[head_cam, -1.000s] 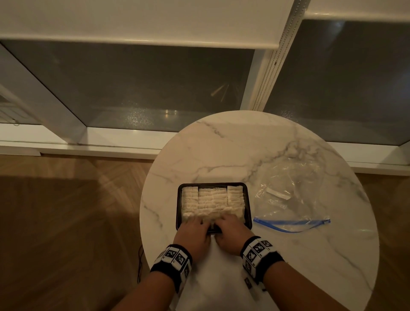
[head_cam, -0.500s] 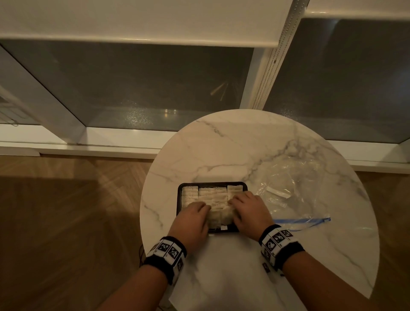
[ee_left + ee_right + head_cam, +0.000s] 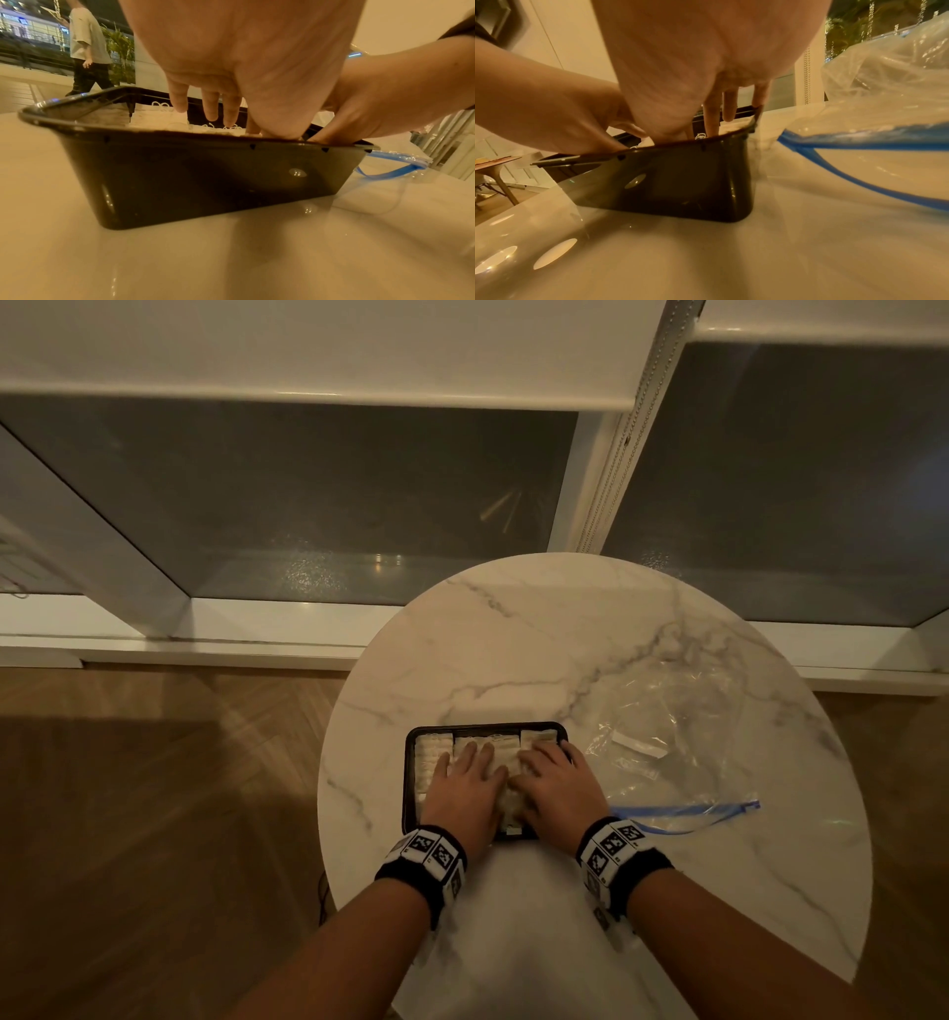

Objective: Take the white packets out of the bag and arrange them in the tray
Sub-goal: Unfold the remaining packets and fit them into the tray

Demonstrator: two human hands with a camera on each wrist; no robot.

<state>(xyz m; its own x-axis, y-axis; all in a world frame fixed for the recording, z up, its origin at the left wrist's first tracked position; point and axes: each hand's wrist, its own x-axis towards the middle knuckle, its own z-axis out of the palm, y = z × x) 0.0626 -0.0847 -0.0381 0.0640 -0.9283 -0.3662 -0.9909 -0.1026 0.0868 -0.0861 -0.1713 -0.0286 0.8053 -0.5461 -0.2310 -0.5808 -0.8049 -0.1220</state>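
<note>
Both hands (image 3: 513, 785) slid forward, flat on the tray's (image 3: 409, 778) packets (image 3: 434, 757).

Head cam looks steeply down at the table (image 3: 513, 649). Wrist cams sit low, close, facing 12 o'clock. All share the tray (image 3: 408, 783).

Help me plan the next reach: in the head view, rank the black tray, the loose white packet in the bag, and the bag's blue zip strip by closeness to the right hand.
1. Black tray: under the right hand.
2. Blue zip strip: right, just beside the wrist.
3. Loose white packet: right, inside the clear bag; nearly as close, a narrow call.
</note>
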